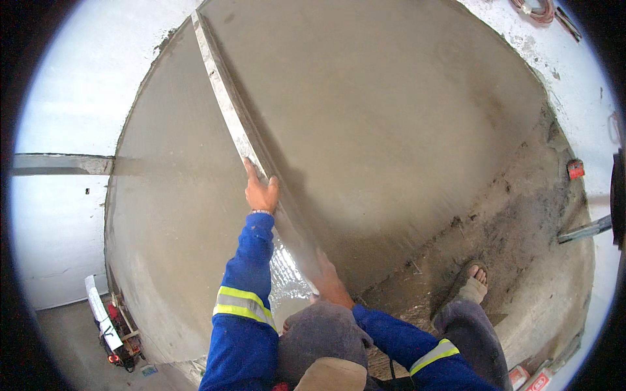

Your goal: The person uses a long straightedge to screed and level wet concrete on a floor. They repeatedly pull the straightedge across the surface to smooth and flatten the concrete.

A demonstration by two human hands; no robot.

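A long, pale metal straightedge (225, 91) lies across smooth grey wet mortar (391, 117), slanting from the far left toward my knees. Partway along it, my left hand (262, 193) is closed on its edge with the index finger stretched along it. Closer to my body, my right hand (332, 283) is closed round the near part of the straightedge; its fingers are partly hidden and slightly blurred. Bright light reflects off the straightedge's near part. Both arms wear blue sleeves with reflective bands.
Rough, darker mortar (515, 215) lies on the right, beside my sandalled foot (479, 274). White walls (72, 111) border the floor. A metal bar (585, 230) and a small red object (575, 169) are at right, coiled cable (540, 12) far right, assorted gear (120, 332) lower left.
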